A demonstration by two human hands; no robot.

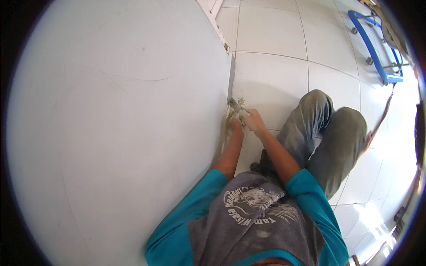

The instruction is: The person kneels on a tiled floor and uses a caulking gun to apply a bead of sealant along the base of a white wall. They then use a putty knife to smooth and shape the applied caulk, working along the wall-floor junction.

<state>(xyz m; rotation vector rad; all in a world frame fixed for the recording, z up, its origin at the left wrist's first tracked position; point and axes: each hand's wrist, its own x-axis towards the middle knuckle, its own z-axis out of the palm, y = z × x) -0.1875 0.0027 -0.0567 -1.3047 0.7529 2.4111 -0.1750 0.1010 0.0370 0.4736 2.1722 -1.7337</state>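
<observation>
My left hand (pixel 234 123) presses against the foot of the white wall (pixel 115 111), its fingers smeared with grey mortar. Right beside it, my right hand (pixel 254 120) is shut on a small trowel (pixel 235 105) whose blade points up-left into the joint between wall and floor. A patch of wet grey mortar (pixel 240 101) lies on the floor tile at the blade. The two hands touch each other. What my left hand holds, if anything, is hidden.
White floor tiles (pixel 275 40) spread to the right. A dark grey strip (pixel 231 77) runs up the wall's base. My bent knees in grey trousers (pixel 330 133) rest on the floor. A blue wheeled metal frame (pixel 372 48) stands at the far right.
</observation>
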